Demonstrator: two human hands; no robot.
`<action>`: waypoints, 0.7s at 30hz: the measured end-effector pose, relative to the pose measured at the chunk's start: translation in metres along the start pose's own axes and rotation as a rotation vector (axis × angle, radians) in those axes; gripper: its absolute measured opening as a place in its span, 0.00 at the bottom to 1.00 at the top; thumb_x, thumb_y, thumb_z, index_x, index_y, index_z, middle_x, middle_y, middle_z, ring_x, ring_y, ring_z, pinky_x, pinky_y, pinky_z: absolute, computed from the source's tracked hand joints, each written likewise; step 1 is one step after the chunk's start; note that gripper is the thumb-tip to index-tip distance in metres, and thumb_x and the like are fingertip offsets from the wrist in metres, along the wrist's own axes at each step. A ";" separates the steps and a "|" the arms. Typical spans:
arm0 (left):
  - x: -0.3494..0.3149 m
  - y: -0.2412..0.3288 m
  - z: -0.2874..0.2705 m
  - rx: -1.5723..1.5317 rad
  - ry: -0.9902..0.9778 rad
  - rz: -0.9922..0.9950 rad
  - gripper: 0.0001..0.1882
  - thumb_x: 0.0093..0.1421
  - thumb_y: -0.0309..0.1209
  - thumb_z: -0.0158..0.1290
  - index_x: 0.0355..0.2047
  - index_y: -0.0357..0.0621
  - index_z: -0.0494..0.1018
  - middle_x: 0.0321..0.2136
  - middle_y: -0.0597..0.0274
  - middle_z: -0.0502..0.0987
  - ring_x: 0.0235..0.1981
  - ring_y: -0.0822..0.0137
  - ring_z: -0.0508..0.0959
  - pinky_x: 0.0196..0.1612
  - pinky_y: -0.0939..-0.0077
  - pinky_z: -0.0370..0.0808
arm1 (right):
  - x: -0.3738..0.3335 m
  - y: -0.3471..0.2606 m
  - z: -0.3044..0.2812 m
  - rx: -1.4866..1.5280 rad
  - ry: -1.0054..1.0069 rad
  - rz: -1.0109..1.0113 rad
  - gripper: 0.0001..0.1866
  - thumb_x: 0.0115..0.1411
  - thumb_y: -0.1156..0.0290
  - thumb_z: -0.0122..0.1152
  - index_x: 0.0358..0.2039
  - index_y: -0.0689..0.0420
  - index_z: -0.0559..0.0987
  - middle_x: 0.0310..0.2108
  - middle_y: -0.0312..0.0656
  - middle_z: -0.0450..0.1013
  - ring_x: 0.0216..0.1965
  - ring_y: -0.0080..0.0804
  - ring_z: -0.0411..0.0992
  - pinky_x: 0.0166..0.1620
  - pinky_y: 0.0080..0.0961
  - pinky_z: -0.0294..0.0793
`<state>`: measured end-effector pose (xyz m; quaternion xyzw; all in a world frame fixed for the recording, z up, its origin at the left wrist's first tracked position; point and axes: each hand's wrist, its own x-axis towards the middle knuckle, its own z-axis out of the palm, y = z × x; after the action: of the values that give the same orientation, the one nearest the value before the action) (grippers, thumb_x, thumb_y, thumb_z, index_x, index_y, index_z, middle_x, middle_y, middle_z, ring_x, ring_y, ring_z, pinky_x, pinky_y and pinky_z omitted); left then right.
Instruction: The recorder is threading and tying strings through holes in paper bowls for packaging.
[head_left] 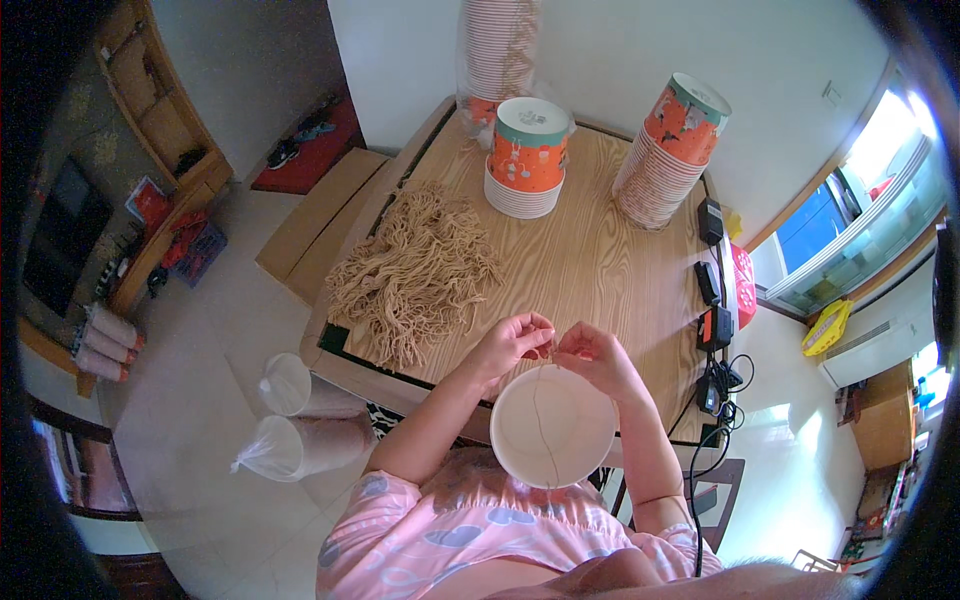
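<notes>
A white round paper bucket [515, 432] sits against my body at the table's near edge, its mouth facing up. A thin tan string [541, 412] runs across that mouth toward my lap. At the bucket's far rim my left hand [512, 345] is closed in a pinch on the string. Close beside it, my right hand [596, 358] also pinches the string, fingertips near the other hand's. Fingers partly hide the string's upper end. A heap of cut tan strings [415, 268] lies on the wood-grain table [560, 275], left of my hands.
Upside-down orange and white buckets stand in stacks at the table's back middle [527, 165] and back right [665, 160]. A tall bagged stack [498, 50] rises behind. Black adapters and cables [712, 330] line the right edge. Bagged buckets [310, 447] lie on the floor at left.
</notes>
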<state>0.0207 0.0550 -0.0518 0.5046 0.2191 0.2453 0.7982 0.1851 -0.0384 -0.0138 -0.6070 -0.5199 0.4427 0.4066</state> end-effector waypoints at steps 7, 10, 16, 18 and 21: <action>-0.007 0.004 0.005 -0.219 0.045 -0.021 0.10 0.61 0.35 0.49 0.36 0.40 0.70 0.29 0.63 0.76 0.31 0.74 0.75 0.37 0.78 0.73 | 0.000 0.003 0.000 0.036 0.056 -0.017 0.08 0.49 0.76 0.64 0.25 0.61 0.73 0.24 0.33 0.72 0.29 0.20 0.70 0.36 0.19 0.71; -0.010 0.002 0.003 -0.093 0.060 0.042 0.13 0.61 0.37 0.49 0.38 0.39 0.71 0.29 0.64 0.76 0.30 0.74 0.75 0.37 0.79 0.73 | -0.002 0.001 -0.001 0.067 0.056 -0.006 0.07 0.49 0.78 0.63 0.25 0.61 0.72 0.24 0.33 0.71 0.30 0.20 0.70 0.38 0.19 0.71; -0.016 -0.002 0.003 0.087 0.050 -0.051 0.09 0.59 0.34 0.51 0.35 0.41 0.73 0.28 0.66 0.76 0.29 0.76 0.75 0.35 0.81 0.72 | -0.002 0.003 -0.001 0.149 0.036 -0.033 0.07 0.50 0.79 0.62 0.27 0.61 0.72 0.25 0.34 0.71 0.32 0.21 0.70 0.39 0.20 0.71; -0.016 -0.002 0.005 0.100 0.061 -0.029 0.08 0.59 0.32 0.51 0.35 0.40 0.73 0.28 0.67 0.76 0.28 0.76 0.74 0.34 0.81 0.72 | -0.002 0.004 -0.001 0.143 0.029 -0.032 0.07 0.50 0.79 0.62 0.27 0.61 0.72 0.26 0.34 0.71 0.32 0.21 0.70 0.39 0.20 0.71; -0.015 -0.004 0.004 0.106 0.079 0.009 0.06 0.58 0.29 0.52 0.33 0.41 0.73 0.26 0.67 0.76 0.27 0.77 0.74 0.33 0.82 0.72 | -0.001 -0.001 0.002 0.199 0.036 0.012 0.07 0.51 0.78 0.63 0.28 0.60 0.72 0.26 0.34 0.71 0.32 0.21 0.70 0.38 0.20 0.71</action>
<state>0.0120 0.0412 -0.0523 0.5371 0.2609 0.2565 0.7601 0.1830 -0.0395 -0.0132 -0.5747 -0.4624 0.4835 0.4714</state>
